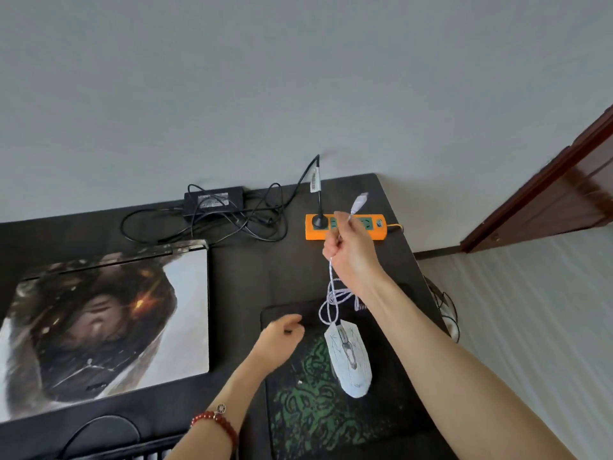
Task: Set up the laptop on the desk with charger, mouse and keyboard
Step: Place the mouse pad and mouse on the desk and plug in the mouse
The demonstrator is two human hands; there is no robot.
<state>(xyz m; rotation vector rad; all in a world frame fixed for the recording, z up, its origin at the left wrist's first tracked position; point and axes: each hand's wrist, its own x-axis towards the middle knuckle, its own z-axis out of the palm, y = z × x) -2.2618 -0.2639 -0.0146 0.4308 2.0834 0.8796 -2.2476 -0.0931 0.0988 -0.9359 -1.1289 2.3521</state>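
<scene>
Orange power strip (345, 236) near desk's far edge; brown door (564, 180) right

Dark desk (252, 280), closed laptop (106, 323) left, charger brick (214, 200) rear, orange power strip (345, 226), mouse pad (318, 410) w/ mouse (350, 358).

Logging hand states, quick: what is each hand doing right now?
Left hand: loosely curled over the mouse pad, holding nothing.
Right hand: gripping the mouse cable.
</scene>
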